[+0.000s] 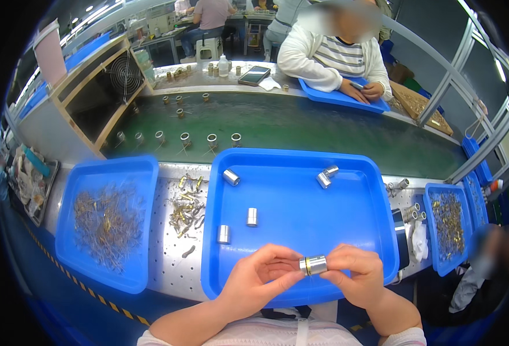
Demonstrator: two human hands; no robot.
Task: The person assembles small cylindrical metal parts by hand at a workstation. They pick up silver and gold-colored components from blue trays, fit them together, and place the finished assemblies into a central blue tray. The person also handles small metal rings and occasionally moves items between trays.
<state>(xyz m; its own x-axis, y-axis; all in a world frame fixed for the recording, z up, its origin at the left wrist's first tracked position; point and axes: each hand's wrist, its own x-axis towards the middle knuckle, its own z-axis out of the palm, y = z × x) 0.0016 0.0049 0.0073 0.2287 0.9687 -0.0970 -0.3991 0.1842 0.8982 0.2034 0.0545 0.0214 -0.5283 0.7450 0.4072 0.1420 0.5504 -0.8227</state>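
Note:
Between my two hands, above the near part of a large blue tray (289, 158), is a shiny metal cylinder (317, 264) with a yellow band near its left end. My left hand (269, 271) pinches the banded end between thumb and fingers. The other end is gripped by the thumb and fingertips of my right hand (355, 271). Inside the tray, loose metal cylinders lie about: one (231, 177) at the far left, one (252, 217) left of the middle, one (224, 234) by the left wall, and a touching pair (324, 180) at the far right.
A blue tray of thin wire leads (109, 225) stands left, with yellow-brown scraps (186, 213) beside it. Ring-topped cylinders (212, 140) stand on the green belt (300, 130). Rightward are a dark phone (401, 237) and a small-parts tray (448, 225). A co-worker (335, 57) sits across.

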